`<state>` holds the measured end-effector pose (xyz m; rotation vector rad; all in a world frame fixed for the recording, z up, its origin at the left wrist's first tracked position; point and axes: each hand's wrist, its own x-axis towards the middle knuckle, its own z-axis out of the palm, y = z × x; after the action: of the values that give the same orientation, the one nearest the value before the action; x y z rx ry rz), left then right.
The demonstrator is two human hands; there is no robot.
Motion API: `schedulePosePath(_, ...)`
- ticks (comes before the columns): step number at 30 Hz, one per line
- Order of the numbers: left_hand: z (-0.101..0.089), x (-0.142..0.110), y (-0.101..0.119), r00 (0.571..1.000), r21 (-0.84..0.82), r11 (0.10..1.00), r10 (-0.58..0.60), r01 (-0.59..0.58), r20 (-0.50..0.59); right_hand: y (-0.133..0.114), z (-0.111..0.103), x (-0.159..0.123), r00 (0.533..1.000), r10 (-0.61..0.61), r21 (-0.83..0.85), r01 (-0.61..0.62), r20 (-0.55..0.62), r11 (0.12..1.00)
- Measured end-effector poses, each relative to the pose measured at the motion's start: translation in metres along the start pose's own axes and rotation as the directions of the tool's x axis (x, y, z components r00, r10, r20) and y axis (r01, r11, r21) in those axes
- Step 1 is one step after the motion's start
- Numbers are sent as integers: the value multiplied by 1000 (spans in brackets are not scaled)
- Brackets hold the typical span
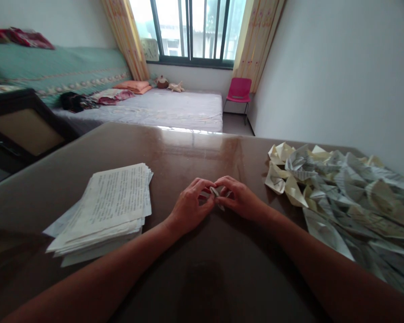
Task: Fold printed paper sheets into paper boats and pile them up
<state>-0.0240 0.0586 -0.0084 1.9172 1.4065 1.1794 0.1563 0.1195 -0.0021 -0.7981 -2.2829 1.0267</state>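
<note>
Over the middle of the brown tabletop, my left hand (193, 202) and my right hand (239, 197) meet at the fingertips. Between them is a small piece of folded paper (215, 193), pinched by both hands and mostly hidden behind the fingers. Its exact shape cannot be made out. To the left lies an uneven stack of printed sheets (114, 197). On the right, a large heap of folded paper boats (350, 188) in white and cream spreads toward the wall, some with print on them.
The glossy brown table (202, 269) reflects the window. Beyond its far edge stands a bed (175, 105) with cushions and soft toys. A pink chair (239, 91) is by the right wall. A dark-framed piece of furniture (27, 128) is at the left edge.
</note>
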Motion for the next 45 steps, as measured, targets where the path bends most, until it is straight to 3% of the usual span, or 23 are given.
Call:
schedulePosePath(4,1,-1,2,999,61,997,45,-45,-8,-4,5,0,997,-76,-64,75,-18,995)
schedulePosePath(9,4,-5,6,998,265,963,59,-58,3,-10,23,-1,980,-120,-270,73,-161,960)
schedulePosePath(13,5,-3,3,999,330,944,32,-25,-16,-13,29,-2,966,-114,-225,61,-231,972)
schedulePosePath(21,0,6,-10,1000,301,954,-1,0,5,0,27,2,946,-95,-218,27,-310,976)
schedulePosePath(29,-5,7,-12,992,424,903,19,-69,122,4,13,-3,988,-114,-362,69,-105,930)
schedulePosePath(37,-21,0,-7,955,565,795,57,-219,290,1,-9,-12,980,-154,-526,199,128,827)
schedulePosePath(45,-27,-4,10,873,666,628,43,-402,486,-16,-15,-18,963,-104,-721,256,249,644)
